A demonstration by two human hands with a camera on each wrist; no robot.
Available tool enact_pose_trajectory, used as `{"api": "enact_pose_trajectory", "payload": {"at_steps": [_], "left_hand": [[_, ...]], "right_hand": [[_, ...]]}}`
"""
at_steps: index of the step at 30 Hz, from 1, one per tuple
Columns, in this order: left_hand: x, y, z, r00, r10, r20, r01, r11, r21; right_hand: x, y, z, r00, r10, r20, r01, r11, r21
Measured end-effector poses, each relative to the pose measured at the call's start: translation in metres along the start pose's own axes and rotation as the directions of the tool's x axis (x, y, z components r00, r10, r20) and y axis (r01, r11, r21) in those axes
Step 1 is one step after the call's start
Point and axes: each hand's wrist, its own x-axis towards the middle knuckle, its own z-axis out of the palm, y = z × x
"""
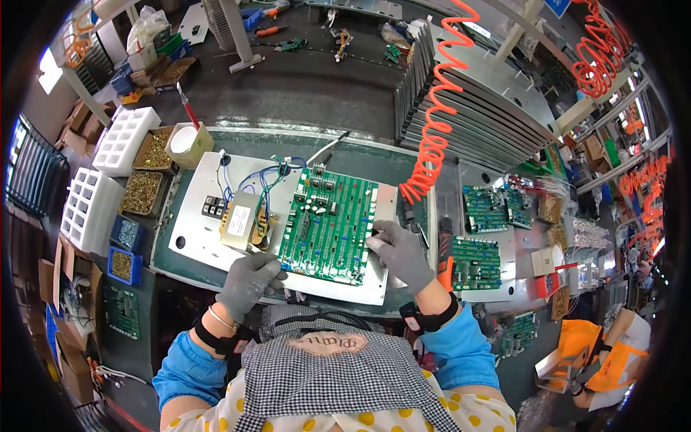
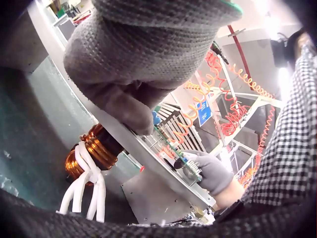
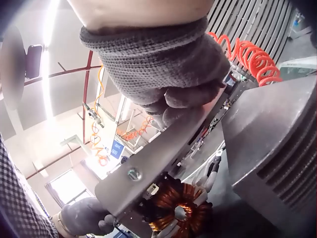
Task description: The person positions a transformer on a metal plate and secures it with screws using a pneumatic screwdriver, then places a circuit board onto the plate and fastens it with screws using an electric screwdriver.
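Note:
A green circuit board (image 1: 327, 227) lies over a silver metal plate (image 1: 198, 191). At its lower left corner, my gloved left hand (image 1: 250, 283) pinches the edge between thumb and fingers. My gloved right hand (image 1: 404, 253) grips the right edge. The left wrist view shows the left hand (image 2: 143, 54) with curled fingers by the board (image 2: 177, 154), and the right hand (image 2: 210, 171) beyond. In the right wrist view, the right hand (image 3: 158, 69) is curled at the edge of the plate (image 3: 148, 168); its fingertips are partly hidden. A labelled transformer (image 1: 241, 222) with blue wires stands left of the board.
Copper coils (image 2: 94, 153) show below the plate. An orange coiled hose (image 1: 432, 144) hangs at the plate's upper right, above stacked metal panels (image 1: 468, 108). Parts bins (image 1: 144, 193) and white foam trays (image 1: 90, 209) stand left; more boards (image 1: 475, 263) lie right.

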Motion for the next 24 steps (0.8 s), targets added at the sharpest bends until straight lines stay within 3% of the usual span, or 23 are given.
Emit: {"api": "enact_pose_trajectory", "payload": {"at_steps": [5,8,9,10,11,14,17,18,19,20,21,23,24], "left_hand": [[-0.002,0.003,0.000,0.999,0.002,0.037,-0.003,1.000,0.026],[-0.011,0.008,-0.011,0.997,0.020,0.080,-0.019,1.000,-0.001],[-0.017,0.010,-0.019,0.995,0.013,0.098,-0.012,1.000,-0.011],[-0.023,0.008,-0.028,0.993,0.003,0.115,-0.001,1.000,-0.019],[-0.026,0.000,-0.041,0.984,0.080,0.160,-0.081,0.997,-0.005],[-0.046,-0.007,-0.081,0.993,0.026,0.113,-0.030,0.999,0.038],[-0.050,-0.035,-0.117,0.994,0.059,-0.091,-0.063,0.997,-0.042],[-0.053,-0.043,-0.127,0.984,0.066,-0.164,-0.090,0.986,-0.139],[-0.055,-0.048,-0.137,0.977,0.027,-0.213,-0.063,0.985,-0.162],[-0.056,-0.063,-0.149,0.968,0.027,-0.250,-0.084,0.972,-0.220],[-0.057,-0.073,-0.159,0.962,0.001,-0.274,-0.075,0.962,-0.261],[-0.062,-0.085,-0.181,0.926,-0.049,-0.375,-0.073,0.950,-0.305],[-0.058,-0.095,-0.194,0.908,-0.063,-0.414,-0.090,0.936,-0.340]], "right_hand": [[0.000,0.007,-0.007,0.996,-0.084,0.035,0.085,0.996,-0.034],[-0.005,0.014,-0.038,0.993,-0.106,-0.060,0.106,0.994,-0.011],[-0.006,0.014,-0.054,0.968,-0.219,-0.125,0.202,0.970,-0.132],[-0.009,0.018,-0.074,0.927,-0.333,-0.174,0.285,0.925,-0.252],[-0.007,0.042,-0.094,0.943,-0.309,-0.125,0.228,0.870,-0.437],[-0.017,0.103,-0.137,0.982,-0.167,0.082,0.157,0.512,-0.845],[-0.032,0.152,-0.145,0.957,-0.054,0.284,0.287,0.321,-0.903],[-0.034,0.159,-0.142,0.962,-0.029,0.272,0.264,0.359,-0.895],[-0.034,0.163,-0.140,0.957,-0.058,0.283,0.287,0.313,-0.905],[-0.028,0.157,-0.140,0.955,0.046,0.292,0.257,0.360,-0.897],[-0.029,0.169,-0.145,0.963,-0.002,0.271,0.250,0.398,-0.883],[-0.031,0.149,-0.138,0.965,0.075,0.251,0.124,0.712,-0.691],[-0.032,0.160,-0.137,0.965,0.059,0.254,0.111,0.787,-0.606]]}}
